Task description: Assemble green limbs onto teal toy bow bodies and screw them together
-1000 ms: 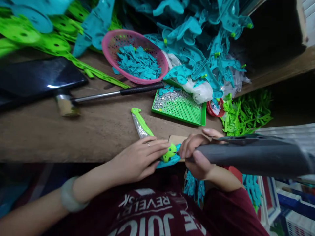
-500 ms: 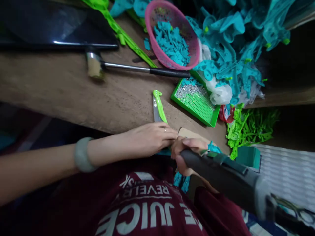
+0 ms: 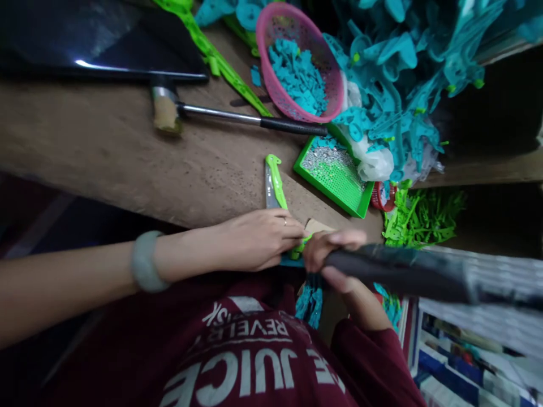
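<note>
My left hand (image 3: 258, 240) lies palm down at the front edge of the bench, fingers together over a green-handled blade (image 3: 275, 183). Beyond the knuckles, its green plastic piece and flat grey metal sticks out. More green plastic shows between my two hands, above a strip of teal. My right hand (image 3: 324, 251) is wrapped round the black grip of a long-handled tool (image 3: 386, 268), close beside my left fingers. The tool's shaft runs off to the right, blurred; its far end is hidden. A tan block (image 3: 316, 226) lies just behind the right hand.
A mallet (image 3: 237, 116) lies across the bench beside a dark glossy panel (image 3: 106, 42). Behind are a pink basket (image 3: 268, 79) of teal pieces, a green perforated tray (image 3: 339, 195) of small metal parts, teal mouldings (image 3: 399, 56), green mouldings (image 3: 424, 220) and a red basket (image 3: 384, 206).
The tool in my right hand has swung up from a downward slant to nearly level. Green plastic now shows between my hands. My left hand has stayed in place.
</note>
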`<act>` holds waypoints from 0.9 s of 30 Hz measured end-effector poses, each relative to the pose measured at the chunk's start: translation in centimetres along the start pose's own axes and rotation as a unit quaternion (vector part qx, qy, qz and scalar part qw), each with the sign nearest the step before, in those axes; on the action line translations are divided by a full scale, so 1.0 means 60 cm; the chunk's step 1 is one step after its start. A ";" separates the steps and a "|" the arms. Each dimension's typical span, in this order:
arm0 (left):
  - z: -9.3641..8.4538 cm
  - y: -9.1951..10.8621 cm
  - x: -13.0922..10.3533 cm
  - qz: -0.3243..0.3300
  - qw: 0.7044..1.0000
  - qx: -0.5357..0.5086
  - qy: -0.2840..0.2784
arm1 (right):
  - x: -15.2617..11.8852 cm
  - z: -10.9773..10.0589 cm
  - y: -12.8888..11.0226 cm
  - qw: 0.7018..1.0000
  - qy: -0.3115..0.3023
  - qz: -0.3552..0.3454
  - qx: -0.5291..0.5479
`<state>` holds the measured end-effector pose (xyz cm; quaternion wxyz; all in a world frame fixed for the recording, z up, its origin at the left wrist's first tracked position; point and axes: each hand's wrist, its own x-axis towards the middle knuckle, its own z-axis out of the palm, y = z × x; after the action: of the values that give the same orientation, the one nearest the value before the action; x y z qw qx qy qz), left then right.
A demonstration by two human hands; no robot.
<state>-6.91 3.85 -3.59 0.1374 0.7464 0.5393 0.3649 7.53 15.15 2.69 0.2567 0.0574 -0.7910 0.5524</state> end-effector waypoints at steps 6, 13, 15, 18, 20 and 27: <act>-0.082 -0.052 -0.039 0.022 0.993 0.117 0.001 | 0.038 -0.171 -0.037 0.924 0.346 0.048 -0.157; -0.030 0.014 0.060 0.018 0.971 0.238 -0.003 | -0.085 -0.291 0.012 0.811 0.444 0.118 -0.363; 0.015 0.022 0.098 0.003 0.970 0.236 -0.054 | -0.161 -0.243 -0.015 0.751 0.423 0.072 -0.501; 0.050 0.009 0.126 -0.009 0.972 0.213 -0.094 | -0.274 -0.109 -0.049 0.746 0.286 0.035 -0.601; 0.050 -0.001 0.123 0.003 0.979 0.187 -0.086 | -0.319 -0.012 -0.040 0.754 0.275 0.062 -0.594; 0.004 0.022 0.088 0.046 0.993 0.103 -0.046 | -0.289 0.113 0.080 0.750 0.441 0.263 -0.417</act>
<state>-5.01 8.15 -0.84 0.0672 0.7967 0.5320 0.2789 18.33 7.51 -11.26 0.4205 -0.5153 -0.7253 0.1777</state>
